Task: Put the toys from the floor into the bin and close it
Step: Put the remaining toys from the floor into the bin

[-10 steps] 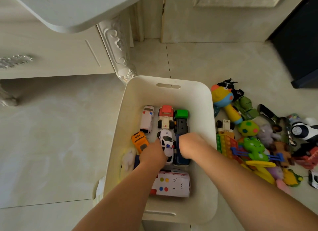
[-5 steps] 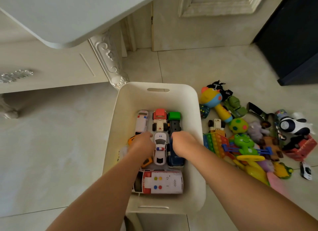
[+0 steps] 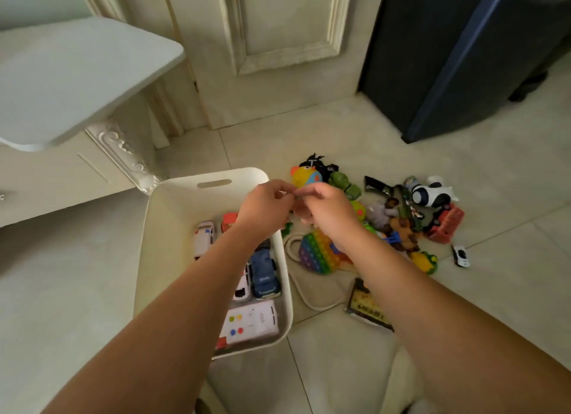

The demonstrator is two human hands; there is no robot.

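On the tiled floor, the white bin stood open with the toy cars lined up inside, and the pile of toys lay just to its right, not yet packed. Your left hand and right hand had lifted out of the bin and met above its right rim, fingers curled tip to tip; whether they pinched something small I could not tell, but the pile looked next.
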